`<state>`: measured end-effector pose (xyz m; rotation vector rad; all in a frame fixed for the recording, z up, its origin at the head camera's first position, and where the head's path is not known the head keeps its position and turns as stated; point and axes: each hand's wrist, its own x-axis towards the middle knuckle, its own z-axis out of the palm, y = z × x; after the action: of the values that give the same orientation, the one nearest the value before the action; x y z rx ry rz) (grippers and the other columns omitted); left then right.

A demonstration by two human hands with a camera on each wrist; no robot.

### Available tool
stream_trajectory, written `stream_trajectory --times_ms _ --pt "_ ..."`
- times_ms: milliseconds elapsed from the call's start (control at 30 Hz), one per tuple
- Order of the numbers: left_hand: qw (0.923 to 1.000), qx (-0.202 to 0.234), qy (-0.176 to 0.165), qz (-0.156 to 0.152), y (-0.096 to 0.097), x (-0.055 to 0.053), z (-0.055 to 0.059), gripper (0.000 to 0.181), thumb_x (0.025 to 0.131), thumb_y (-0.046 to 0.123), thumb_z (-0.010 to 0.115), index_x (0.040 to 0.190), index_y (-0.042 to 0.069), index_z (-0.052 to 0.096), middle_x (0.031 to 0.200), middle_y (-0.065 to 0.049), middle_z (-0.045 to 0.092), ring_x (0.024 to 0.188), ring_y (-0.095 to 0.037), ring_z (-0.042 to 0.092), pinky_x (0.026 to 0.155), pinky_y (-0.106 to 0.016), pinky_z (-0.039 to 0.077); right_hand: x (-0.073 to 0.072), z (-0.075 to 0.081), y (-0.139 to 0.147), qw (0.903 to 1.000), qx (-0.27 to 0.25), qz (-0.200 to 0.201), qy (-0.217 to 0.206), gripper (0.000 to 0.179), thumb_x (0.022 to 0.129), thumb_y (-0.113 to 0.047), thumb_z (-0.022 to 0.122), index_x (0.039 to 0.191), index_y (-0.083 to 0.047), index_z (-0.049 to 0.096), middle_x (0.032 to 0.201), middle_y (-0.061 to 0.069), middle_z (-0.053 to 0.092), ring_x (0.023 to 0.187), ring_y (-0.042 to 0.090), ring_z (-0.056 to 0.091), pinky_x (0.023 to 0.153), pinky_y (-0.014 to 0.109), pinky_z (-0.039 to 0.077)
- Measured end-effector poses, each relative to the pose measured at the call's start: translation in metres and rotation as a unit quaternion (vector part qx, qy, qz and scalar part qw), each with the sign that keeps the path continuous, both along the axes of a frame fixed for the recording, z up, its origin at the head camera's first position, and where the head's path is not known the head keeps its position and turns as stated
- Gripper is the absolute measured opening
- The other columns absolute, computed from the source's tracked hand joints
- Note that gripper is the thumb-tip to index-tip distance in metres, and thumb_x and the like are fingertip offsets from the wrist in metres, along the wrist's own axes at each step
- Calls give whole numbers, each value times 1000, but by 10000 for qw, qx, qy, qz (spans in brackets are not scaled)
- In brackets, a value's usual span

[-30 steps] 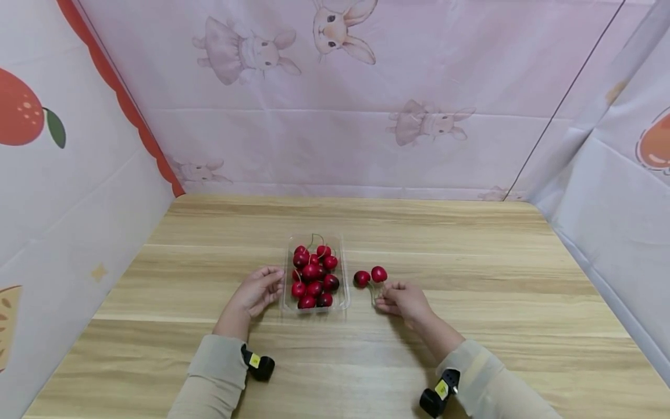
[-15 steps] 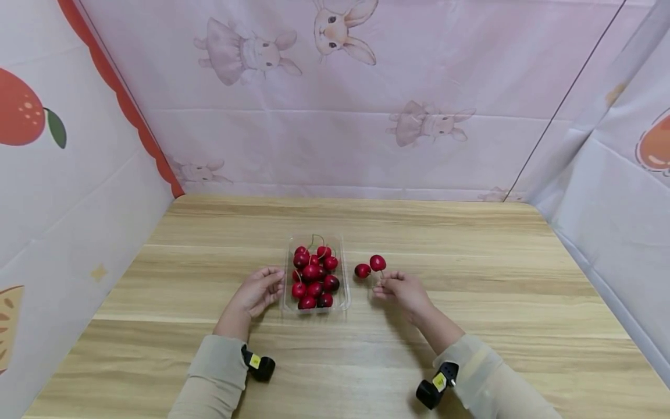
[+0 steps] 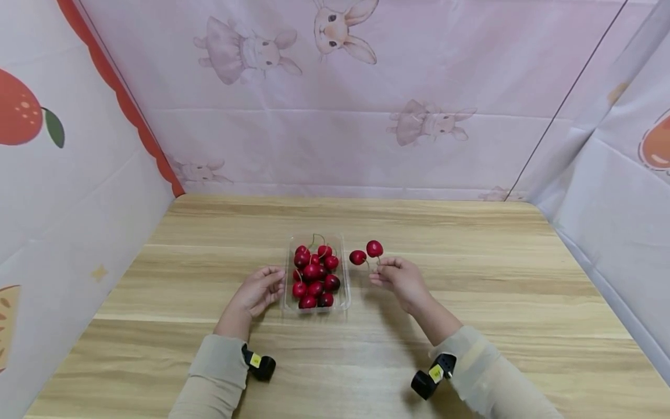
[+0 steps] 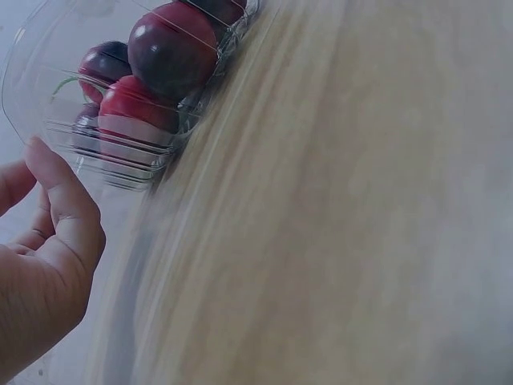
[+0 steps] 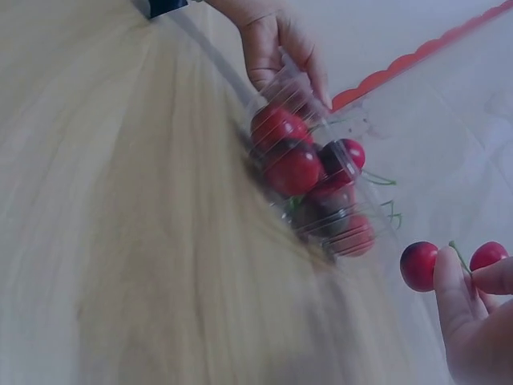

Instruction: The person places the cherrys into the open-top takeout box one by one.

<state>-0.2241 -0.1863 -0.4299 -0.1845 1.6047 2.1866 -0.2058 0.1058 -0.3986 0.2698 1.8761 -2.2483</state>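
A clear plastic box (image 3: 345, 291) filled with red and dark red cherries (image 3: 312, 272) stands in the middle of the table. At its left side, my left hand (image 3: 260, 290) pinches the rim; in the left wrist view the thumb (image 4: 60, 180) lies at the box's edge. My right hand (image 3: 402, 283) holds a pair of cherries by their green stems, right of the box and raised off the table. One cherry (image 3: 374, 248) of the pair sits higher than the other cherry (image 3: 358, 257). The right wrist view shows thumb and finger pinching the stem (image 5: 459, 255).
The wood-grain table (image 3: 471, 262) extends around the box on all sides. Behind it hangs a pink cloth (image 3: 335, 145) printed with rabbits, and white printed cloths (image 3: 78, 203) flank both sides. Each wrist wears a small black camera (image 3: 262, 368).
My right hand has lifted the pair of cherries and moved away from me, slightly leftward toward the box. The left hand and the box have stayed in place.
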Motion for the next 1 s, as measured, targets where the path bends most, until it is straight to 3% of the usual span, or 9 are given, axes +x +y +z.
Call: stream_trajectory --times_ms 267,700,1000 --pt "10000 68 -50 4 0 -2 2 4 89 5 45 86 6 49 71 0 51 62 -8 49 59 -17 45 -2 10 -6 9997 -189 73 115 16 84 9 43 100 13 42 89 24 54 70 20 60 80 44 42" --pt "10000 7 -59 2 0 -2 2 4 89 6 46 87 6 49 72 0 52 63 -8 50 60 -18 45 -2 11 -19 9983 -434 389 43 15 84 11 41 98 12 42 89 22 53 73 21 59 81 42 42" --pt "9998 188 -8 -3 1 0 0 7 88 4 47 83 7 50 70 0 52 62 -7 49 58 -16 45 -1 8 -28 9920 -600 1102 130 18 84 10 42 100 18 39 80 14 54 72 21 59 77 40 46"
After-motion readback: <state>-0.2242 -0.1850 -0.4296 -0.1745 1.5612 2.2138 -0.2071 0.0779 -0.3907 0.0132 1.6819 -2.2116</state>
